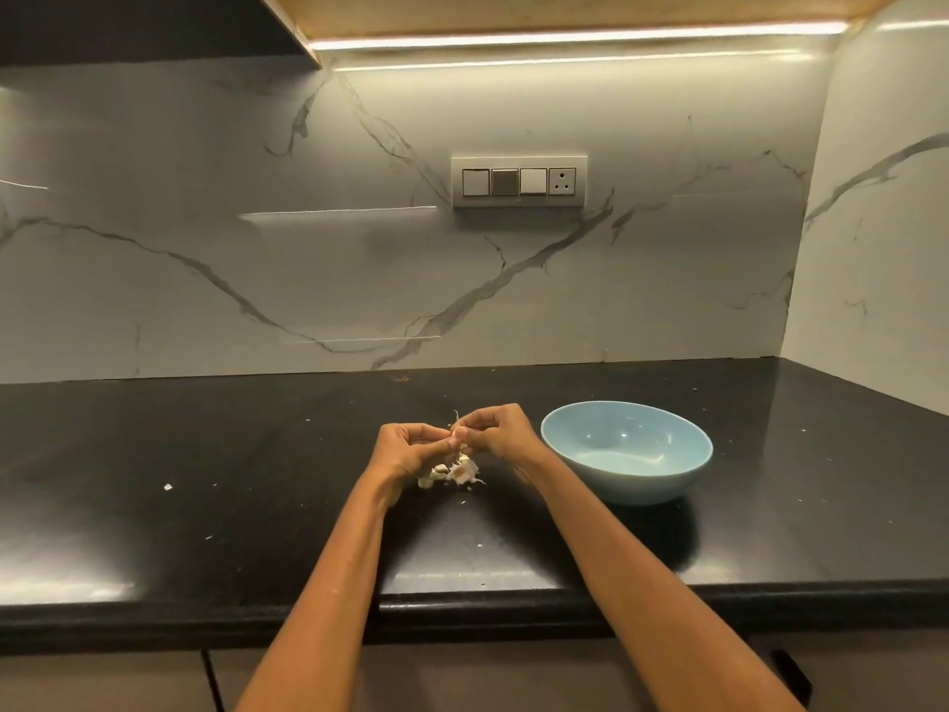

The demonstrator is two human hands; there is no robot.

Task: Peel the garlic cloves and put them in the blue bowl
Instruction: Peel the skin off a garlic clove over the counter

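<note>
Both hands meet above the black counter (257, 506), fingertips together around one small garlic clove (456, 433) that is mostly hidden between them. My left hand (408, 449) pinches it from the left and my right hand (495, 431) pinches it from the right, with a thin strip of skin sticking up. Under the hands lies a small heap of garlic cloves and papery skins (452, 472). The blue bowl (626, 452) stands just right of my right hand, and I see nothing inside it.
Scraps of garlic skin (168, 487) are scattered over the counter. A marble backsplash rises behind, with a switch panel (518, 181). A side wall closes the right end. The counter's front edge runs below my forearms.
</note>
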